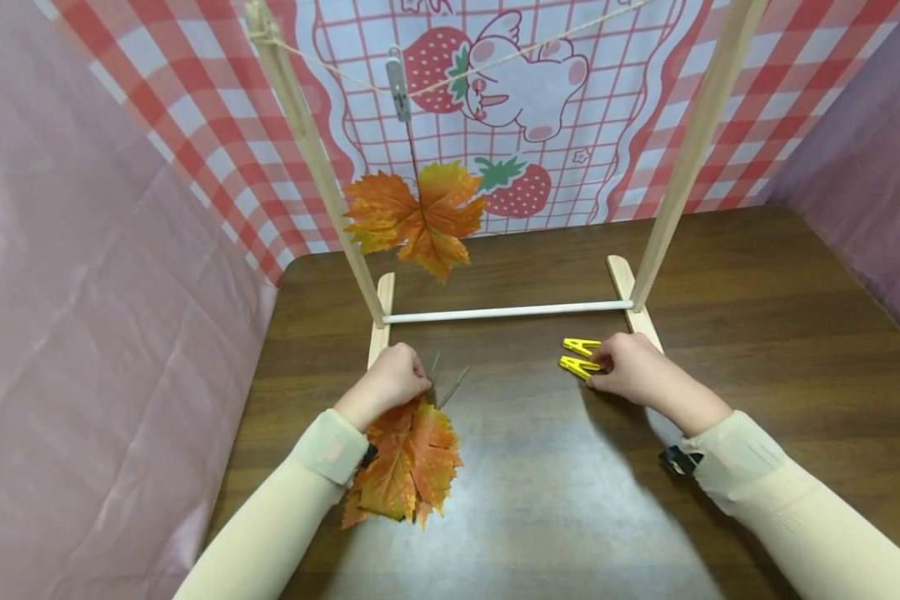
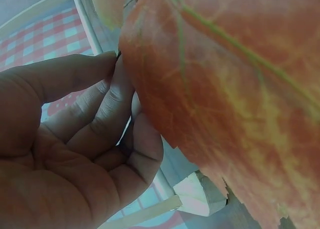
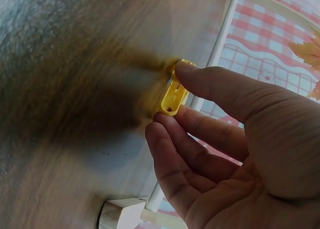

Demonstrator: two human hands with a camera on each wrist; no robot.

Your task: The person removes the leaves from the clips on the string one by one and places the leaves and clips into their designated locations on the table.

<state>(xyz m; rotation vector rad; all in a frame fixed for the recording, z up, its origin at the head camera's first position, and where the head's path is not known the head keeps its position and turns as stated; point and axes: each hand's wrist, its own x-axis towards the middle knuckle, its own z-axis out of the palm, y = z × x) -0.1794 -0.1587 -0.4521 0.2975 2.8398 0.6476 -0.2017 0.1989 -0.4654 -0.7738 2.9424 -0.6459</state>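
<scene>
A red-and-white checked cloth (image 1: 195, 108) printed with strawberries and a rabbit hangs behind the dark wooden bench (image 1: 757, 333), and pink sheeting closes in both sides. On the bench stands a pale wooden rack (image 1: 506, 312) with two slanted posts and a string (image 1: 495, 67) between them; a grey peg (image 1: 399, 87) on that string holds an orange maple leaf (image 1: 416, 218) by its stem, hanging near the left post.

My left hand (image 1: 390, 379) rests close to the rack's left foot, its grip pinched on the stems of a bunch of orange leaves (image 1: 408, 462) that lies on the bench under my wrist and sleeve. In the left wrist view a leaf blade fills the frame just beside my curled fingers (image 2: 112, 106).

My right hand (image 1: 630, 367) lies near the rack's right foot. Its grip is closed on a yellow clothespin (image 1: 579, 365), thumb on top and fingertips (image 3: 167, 126) beneath, with the pin on the bench. A second yellow clothespin (image 1: 580, 344) lies just beside it, towards the rack.
</scene>
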